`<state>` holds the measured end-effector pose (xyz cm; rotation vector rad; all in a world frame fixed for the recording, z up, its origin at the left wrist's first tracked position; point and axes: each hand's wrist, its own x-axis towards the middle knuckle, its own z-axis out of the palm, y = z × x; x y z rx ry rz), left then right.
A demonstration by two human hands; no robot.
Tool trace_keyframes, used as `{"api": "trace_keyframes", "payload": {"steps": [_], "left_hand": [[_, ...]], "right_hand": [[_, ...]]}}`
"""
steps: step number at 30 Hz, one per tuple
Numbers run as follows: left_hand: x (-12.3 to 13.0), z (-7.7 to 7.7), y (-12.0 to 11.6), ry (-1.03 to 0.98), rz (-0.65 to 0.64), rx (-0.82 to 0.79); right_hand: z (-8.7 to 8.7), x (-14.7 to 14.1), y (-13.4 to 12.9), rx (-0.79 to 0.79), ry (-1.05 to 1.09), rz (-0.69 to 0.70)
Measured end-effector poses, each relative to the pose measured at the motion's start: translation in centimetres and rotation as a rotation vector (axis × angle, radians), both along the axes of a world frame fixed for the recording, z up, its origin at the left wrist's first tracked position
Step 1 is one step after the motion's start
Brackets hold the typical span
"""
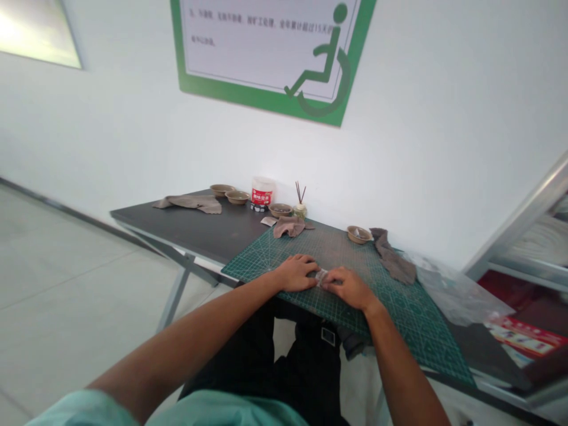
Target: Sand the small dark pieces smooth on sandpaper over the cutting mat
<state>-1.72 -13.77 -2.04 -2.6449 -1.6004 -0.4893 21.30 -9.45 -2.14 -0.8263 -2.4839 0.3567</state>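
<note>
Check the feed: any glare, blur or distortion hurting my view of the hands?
Head view: glare washes out the upper-left wall panel; head view: the right edge looks soft and stretched, around the shelf; head view: left hand and right hand are readable, but the small pale piece between them is too indistinct to identify.

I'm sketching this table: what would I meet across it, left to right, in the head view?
Grey-brown cloth → two tan bowls → red-labelled jar → left hand → small pale piece → right hand → darker cloth → clear plastic bag.
</note>
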Motion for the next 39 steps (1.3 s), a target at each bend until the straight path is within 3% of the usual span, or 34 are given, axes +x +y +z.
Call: {"api": "trace_keyframes", "payload": {"steps": [5, 11, 17, 23, 29, 35, 39], "left_hand": [[0.0, 0.2, -0.1, -0.003, -0.003, -0.001], [0.1, 0.2, -0.3, -0.022, 0.012, 0.001], [0.2, 0.3, -0.4, -0.019, 0.014, 0.004], [0.1, 0.1, -0.3, -0.018, -0.001, 0.017], [0.0, 0.0, 0.0, -0.004, -0.002, 0.014], [0.0, -0.1, 0.3, -0.004, 0.001, 0.001], [0.0, 0.0, 0.3, 0.003, -0.011, 0.003]], "right_hand": [[0.2, 0.0, 1.0, 0.038, 0.056, -0.135], [0.0, 0.8, 0.4, -0.006, 0.008, 0.005], [-0.1, 0.2, 1.4, 0.038, 0.064, -0.113], [0.0, 1.0, 0.2, -0.014, 0.021, 0.033], [0.0, 0.1, 1.1, 0.037, 0.06, -0.11], [0.1, 0.8, 0.2, 0.007, -0.001, -0.015], [0.0, -0.3, 0.7, 0.045, 0.022, -0.116]]}}
